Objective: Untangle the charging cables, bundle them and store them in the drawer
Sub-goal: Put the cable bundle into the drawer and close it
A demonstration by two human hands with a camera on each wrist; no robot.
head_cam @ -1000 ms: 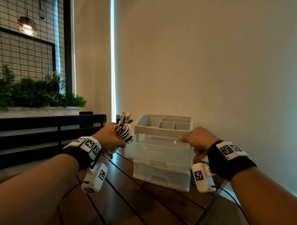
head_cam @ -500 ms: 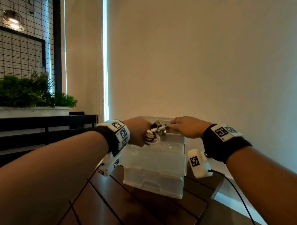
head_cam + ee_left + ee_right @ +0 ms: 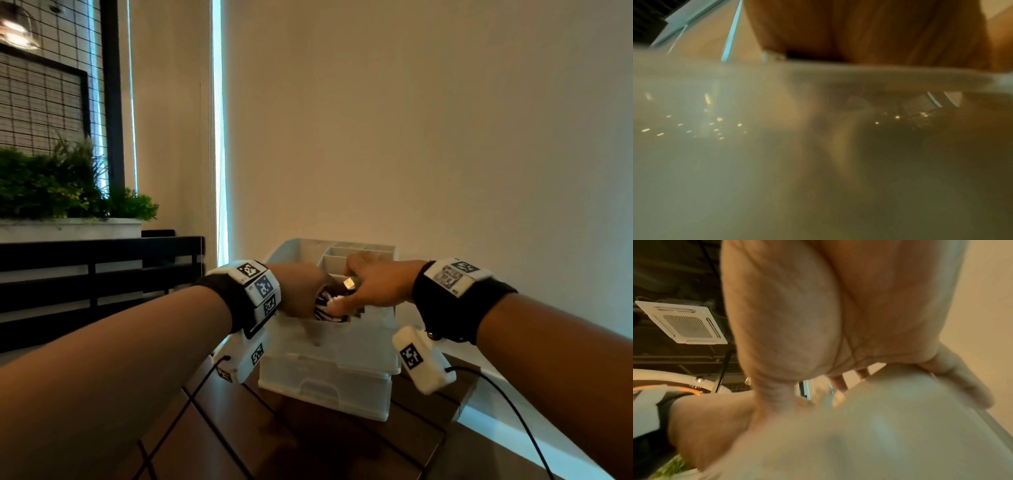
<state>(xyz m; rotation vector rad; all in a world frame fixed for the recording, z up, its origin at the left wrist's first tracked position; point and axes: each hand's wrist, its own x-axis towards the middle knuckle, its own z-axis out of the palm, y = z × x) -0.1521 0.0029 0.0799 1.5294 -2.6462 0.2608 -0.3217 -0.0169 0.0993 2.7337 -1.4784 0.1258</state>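
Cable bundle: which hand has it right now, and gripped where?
Both. The left hand grips the striped cable bundle round its coiled body; the right hand pinches its connector end, above the open top drawer. Wrist views too blurred to confirm.

Café-like interior; planter [image 3: 68, 228], wire grille [image 3: 41, 102], ceiling air-conditioner [image 3: 682, 322]

Bare forearms wear black wristbands [image 3: 459, 308] with white square-coded tags, each carrying a white cabled camera pod [image 3: 423, 359].
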